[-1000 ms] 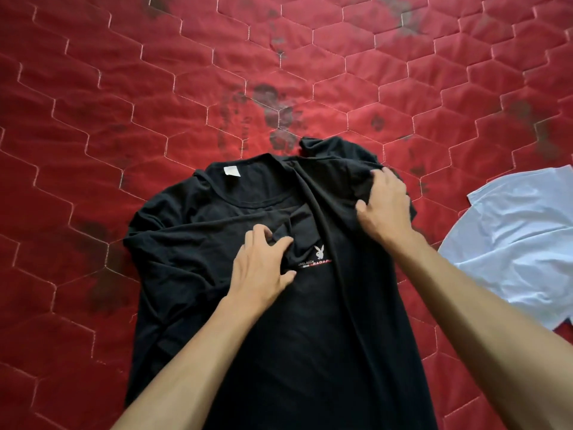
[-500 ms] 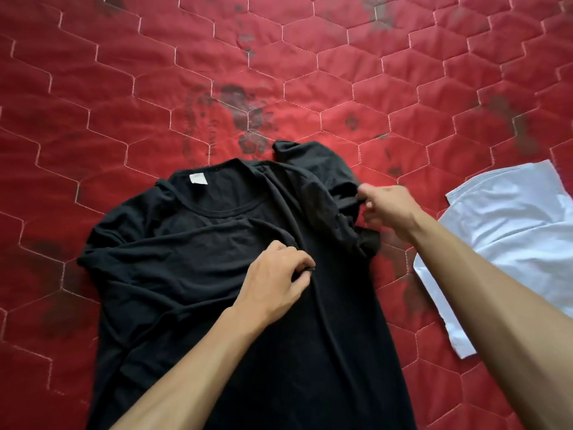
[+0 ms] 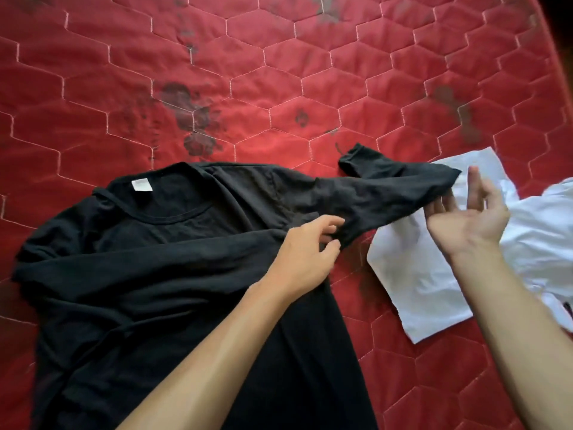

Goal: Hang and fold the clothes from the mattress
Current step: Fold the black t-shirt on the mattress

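On the mattress [image 3: 279, 72], left hand [image 3: 305, 259] pinches black shirt [image 3: 155, 259]; right hand [image 3: 468, 218] splayed at sleeve [image 3: 387, 187].

Black shirt [image 3: 148, 274] flat on red mattress [image 3: 279, 72]

— Where does the black shirt [image 3: 155, 274] end?
— Cut off at the bottom edge; the left forearm [image 3: 217, 352] covers part. The white garment [image 3: 418, 274] runs off the right edge.
— The neck label [image 3: 141, 185]?
— Too small to read.
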A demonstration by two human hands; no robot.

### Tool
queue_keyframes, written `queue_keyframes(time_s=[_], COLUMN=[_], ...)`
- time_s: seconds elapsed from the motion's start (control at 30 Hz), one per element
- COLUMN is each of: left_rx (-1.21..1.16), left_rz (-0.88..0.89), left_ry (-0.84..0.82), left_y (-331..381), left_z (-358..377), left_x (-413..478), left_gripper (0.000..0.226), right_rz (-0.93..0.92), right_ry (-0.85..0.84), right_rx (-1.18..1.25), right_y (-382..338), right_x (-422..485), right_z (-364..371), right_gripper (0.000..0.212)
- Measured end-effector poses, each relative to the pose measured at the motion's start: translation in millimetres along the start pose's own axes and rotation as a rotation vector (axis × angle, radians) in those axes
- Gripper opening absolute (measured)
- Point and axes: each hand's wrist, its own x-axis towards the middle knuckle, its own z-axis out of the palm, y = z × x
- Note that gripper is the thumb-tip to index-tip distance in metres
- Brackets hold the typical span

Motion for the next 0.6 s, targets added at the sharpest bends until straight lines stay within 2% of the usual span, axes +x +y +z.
queue_keyframes(time_s=[0.07, 0.13, 0.17, 0.23, 0.3, 0.37, 0.43, 0.5, 0.6], left_rx=[0.146, 0.25, 0.277, 0.296, 0.284, 0.256, 0.239, 0.227, 0.218], left_rz=[0.008, 0.007, 0.013, 0.06, 0.095, 0.096, 0.1, 0.099, 0.098], left_ry=[0.021, 0.051, 0.065, 0.077, 0.085, 0.1, 0.098, 0.093, 0.091], left_y=[-17.9, -37.9, -46.9, -59.6, -65.6, -68.1, -69.2, -70.3, -72.5], left_z=[5.8, 8.7, 9.1, 9.2, 9.2, 8.6, 7.9, 7.5, 9.2], left_x=[-1.3, -5.0, -6.7, -8.0, -5.1, -0.3, 1.2, 0.0, -1.3], left_gripper=[0.038, 0.04, 0.041, 0.042, 0.042, 0.042, 0.042, 0.043, 0.044], right_rz=[-0.01, -0.005, 0.053, 0.263, 0.351, 0.313, 0.281, 0.226, 0.04], right_ry=[0.094, 0.229, 0.275, 0.24, 0.131, 0.044, 0.025, 0.054, 0.188], right_rx=[-0.107, -0.423, -0.568, -0.73, -0.728, -0.631, -0.565, -0.666, -0.834], right_y=[2.2, 13.9, 22.2, 40.8, 53.7, 58.6, 60.4, 62.5, 56.8], right_x=[6.0, 11.1, 11.7, 12.7, 16.1, 25.8, 35.8, 43.3, 51.4], right_z=[-12.6, -28.3, -37.4, -51.1, -49.3, -35.8, -15.8, 1.8, 14.2], right_gripper=[0.024, 0.032, 0.028, 0.007, 0.02, 0.029, 0.023, 0.022, 0.018])
